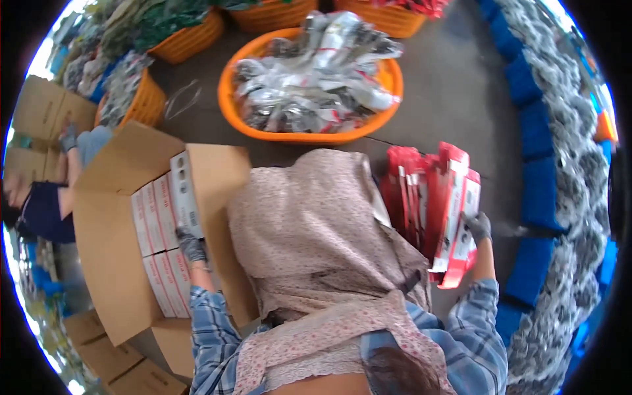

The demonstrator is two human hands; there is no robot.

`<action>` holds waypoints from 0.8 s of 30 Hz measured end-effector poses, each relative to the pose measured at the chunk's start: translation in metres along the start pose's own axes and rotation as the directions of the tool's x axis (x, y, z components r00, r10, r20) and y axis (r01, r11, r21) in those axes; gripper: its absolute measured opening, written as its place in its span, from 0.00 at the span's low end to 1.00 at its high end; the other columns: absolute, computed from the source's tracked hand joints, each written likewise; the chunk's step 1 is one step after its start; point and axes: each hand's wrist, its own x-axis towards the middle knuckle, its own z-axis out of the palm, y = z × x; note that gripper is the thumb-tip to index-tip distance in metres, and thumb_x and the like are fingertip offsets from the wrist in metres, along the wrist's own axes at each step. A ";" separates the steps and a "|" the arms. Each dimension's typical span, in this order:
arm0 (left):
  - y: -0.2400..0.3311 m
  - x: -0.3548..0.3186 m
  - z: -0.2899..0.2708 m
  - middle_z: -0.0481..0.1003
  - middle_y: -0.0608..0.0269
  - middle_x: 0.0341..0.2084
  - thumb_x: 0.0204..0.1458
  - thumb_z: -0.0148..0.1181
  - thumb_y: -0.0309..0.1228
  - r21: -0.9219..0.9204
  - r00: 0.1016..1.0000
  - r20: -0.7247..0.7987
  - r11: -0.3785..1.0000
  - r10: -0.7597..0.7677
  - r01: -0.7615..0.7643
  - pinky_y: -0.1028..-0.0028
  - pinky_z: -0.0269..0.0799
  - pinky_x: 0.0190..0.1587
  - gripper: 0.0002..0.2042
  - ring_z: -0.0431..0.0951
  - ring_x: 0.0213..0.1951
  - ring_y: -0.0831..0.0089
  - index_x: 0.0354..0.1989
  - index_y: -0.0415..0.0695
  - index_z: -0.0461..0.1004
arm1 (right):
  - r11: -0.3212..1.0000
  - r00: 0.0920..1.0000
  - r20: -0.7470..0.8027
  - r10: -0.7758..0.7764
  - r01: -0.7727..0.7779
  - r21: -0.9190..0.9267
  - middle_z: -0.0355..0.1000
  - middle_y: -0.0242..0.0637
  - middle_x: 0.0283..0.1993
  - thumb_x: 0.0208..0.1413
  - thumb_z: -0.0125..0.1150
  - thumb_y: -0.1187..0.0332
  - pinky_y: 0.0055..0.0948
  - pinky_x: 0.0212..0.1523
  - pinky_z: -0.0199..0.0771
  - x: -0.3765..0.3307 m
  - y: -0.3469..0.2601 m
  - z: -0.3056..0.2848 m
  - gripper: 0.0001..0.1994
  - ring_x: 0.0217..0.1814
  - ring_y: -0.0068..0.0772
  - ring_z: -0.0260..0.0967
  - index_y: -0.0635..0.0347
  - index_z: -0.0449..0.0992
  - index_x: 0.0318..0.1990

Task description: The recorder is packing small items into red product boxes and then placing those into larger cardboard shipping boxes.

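My left hand (191, 245), in a grey glove, is inside an open cardboard carton (105, 243) on my left. Its fingers close on the near end of a white box (184, 191) that stands by the carton's right wall. More white boxes (172, 283) with red print sit in rows beside it. To my right, my gloved right hand (478, 227) grips the outer edge of a bundle of flat red-and-white cartons (451, 210). Those cartons stand on edge, fanned out next to my patterned apron (309, 224).
Ahead is an orange tub (227, 99) heaped with clear-wrapped items (329, 72). Other orange baskets (187, 39) stand farther back. Blue bins (533, 178) with grey, fluffy-looking goods line the right. At left, another person (49, 204) is beside brown cartons (46, 118).
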 end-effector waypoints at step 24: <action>0.332 -0.049 -0.021 0.71 0.47 0.46 0.57 0.54 0.34 -0.096 0.831 -0.081 0.826 0.550 -0.556 0.66 0.65 0.52 0.18 0.71 0.48 0.58 0.50 0.34 0.69 | 0.603 0.975 0.201 0.097 -0.219 0.768 0.74 0.40 0.31 0.41 0.72 0.64 0.34 0.33 0.75 0.039 0.101 -0.002 0.18 0.29 0.35 0.73 0.65 0.72 0.36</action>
